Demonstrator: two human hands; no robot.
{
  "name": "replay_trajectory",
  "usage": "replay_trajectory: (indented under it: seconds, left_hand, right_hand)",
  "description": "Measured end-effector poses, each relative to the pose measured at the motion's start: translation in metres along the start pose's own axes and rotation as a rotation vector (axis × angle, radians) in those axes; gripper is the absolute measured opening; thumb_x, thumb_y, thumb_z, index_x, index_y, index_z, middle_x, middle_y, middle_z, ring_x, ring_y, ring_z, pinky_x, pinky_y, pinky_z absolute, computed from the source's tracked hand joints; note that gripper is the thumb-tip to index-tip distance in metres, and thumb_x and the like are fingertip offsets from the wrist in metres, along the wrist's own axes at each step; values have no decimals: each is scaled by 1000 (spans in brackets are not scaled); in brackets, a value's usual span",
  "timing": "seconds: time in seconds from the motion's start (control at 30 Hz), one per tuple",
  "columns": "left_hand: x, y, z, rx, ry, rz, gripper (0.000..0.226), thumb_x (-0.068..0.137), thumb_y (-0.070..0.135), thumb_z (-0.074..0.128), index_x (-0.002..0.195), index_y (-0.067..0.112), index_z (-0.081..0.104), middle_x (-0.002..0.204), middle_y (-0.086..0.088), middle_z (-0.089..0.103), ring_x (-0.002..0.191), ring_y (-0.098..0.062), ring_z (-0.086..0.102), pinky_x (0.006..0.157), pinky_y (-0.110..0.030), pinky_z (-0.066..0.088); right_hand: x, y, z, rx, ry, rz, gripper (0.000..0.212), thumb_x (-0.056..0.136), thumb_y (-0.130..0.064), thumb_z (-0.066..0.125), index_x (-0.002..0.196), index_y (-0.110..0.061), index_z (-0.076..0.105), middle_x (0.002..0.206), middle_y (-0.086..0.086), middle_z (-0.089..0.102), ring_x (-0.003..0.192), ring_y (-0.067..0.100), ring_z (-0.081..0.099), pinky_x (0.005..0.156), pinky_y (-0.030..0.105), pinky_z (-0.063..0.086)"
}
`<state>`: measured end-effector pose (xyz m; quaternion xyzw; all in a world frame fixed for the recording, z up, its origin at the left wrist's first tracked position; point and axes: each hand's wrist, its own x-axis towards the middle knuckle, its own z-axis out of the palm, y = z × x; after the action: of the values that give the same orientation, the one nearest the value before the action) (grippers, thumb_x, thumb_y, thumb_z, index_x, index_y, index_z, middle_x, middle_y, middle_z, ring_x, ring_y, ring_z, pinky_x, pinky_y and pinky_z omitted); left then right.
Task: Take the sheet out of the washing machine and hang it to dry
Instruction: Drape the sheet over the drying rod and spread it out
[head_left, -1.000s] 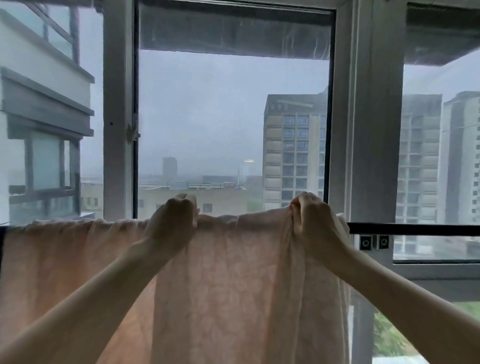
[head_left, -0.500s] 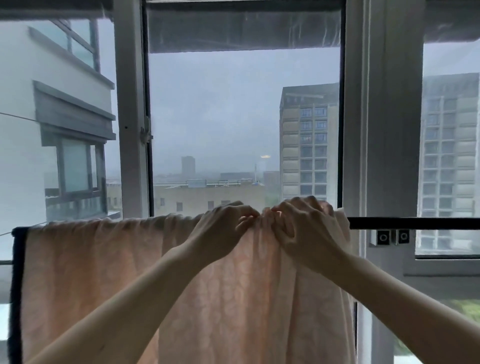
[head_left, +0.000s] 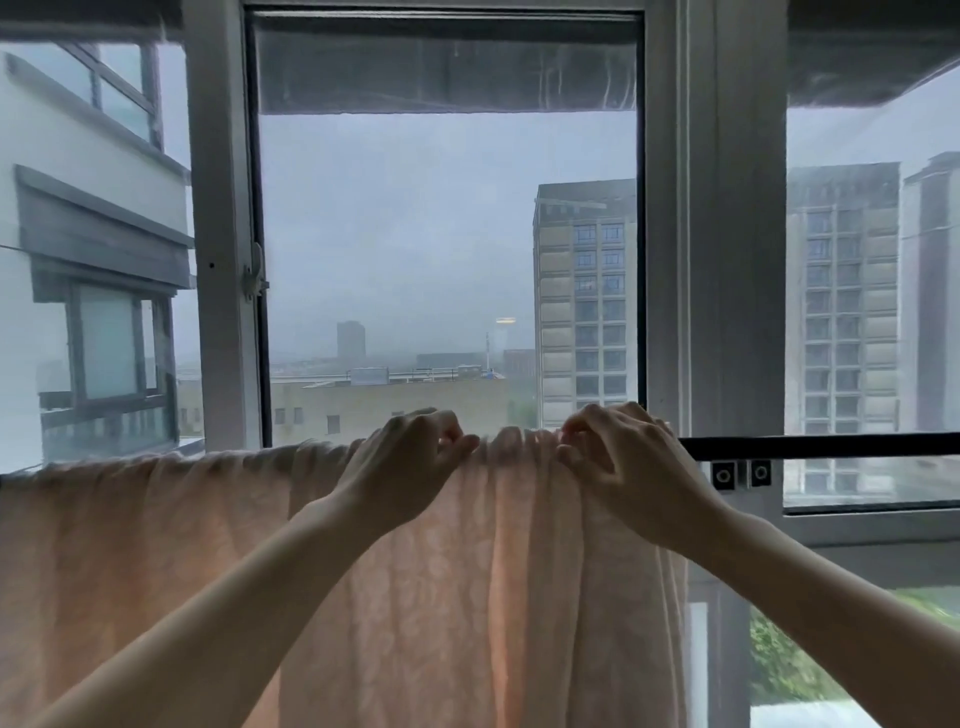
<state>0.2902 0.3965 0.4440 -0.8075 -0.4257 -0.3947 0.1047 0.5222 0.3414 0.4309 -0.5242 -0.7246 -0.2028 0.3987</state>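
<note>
Head view, and we start far left, where the pale wall of a neighbouring building (head_left: 78, 156) fills the glass. Below it the peach-pink sheet (head_left: 156, 545) is draped over the black rail (head_left: 831, 446). Its top edge runs level from the left border towards the middle, and the cloth hangs in soft folds out of the bottom of the picture.

Next along comes the grey window post (head_left: 218, 312), with a small latch (head_left: 255, 278) on its inner edge.

Now the left hand (head_left: 400, 462): the arm reaches up from the lower left, fingers curled over to meet the thumb, pinching the sheet's top fold. Between the hands sits a short stretch of cloth, gathered into tight pleats.

Across that stretch is the right hand (head_left: 623, 467), knuckles up, fingers curled in, nipping the same top edge near the sheet's right end. Behind, through the middle pane, a tall tower block (head_left: 584, 296) stands under a grey, hazy sky.

Right of the hand the rail runs bare to the border, with two small square fittings (head_left: 740, 474) just beneath it.
</note>
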Motion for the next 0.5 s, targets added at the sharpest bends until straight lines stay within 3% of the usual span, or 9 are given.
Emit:
replay_trajectory:
  seconds: [0.1,0.2,0.4,0.5]
  left_hand:
    - [5,22,6,-109,-10,101,24,92,44,56,106,26,65,106,13,63,90,-7,62,77,-29,49]
    - [12,32,17,-144,-34,151,13,87,34,67,97,25,70,91,12,66,83,-8,63,71,-25,47]
    - [24,25,22,-171,-7,96,7,84,29,71,86,22,74,86,8,73,77,-7,62,75,-26,50]
    - [27,26,22,-166,-12,71,5,85,26,69,83,22,71,85,6,72,75,-8,59,73,-27,47]
  right_hand:
    - [0,5,-3,-25,6,3,15,91,-32,58,102,-21,60,102,-8,62,95,7,51,88,33,49]
    - [-4,5,-6,-107,70,37,15,90,-33,58,99,-21,59,104,-7,57,96,11,49,84,33,50]
    - [-16,-13,0,-283,31,292,49,82,-63,54,114,-27,45,121,3,36,110,28,41,87,45,45]
    - [-17,-20,9,-234,-34,339,55,83,-56,58,124,-26,35,128,6,26,119,31,32,86,38,46]
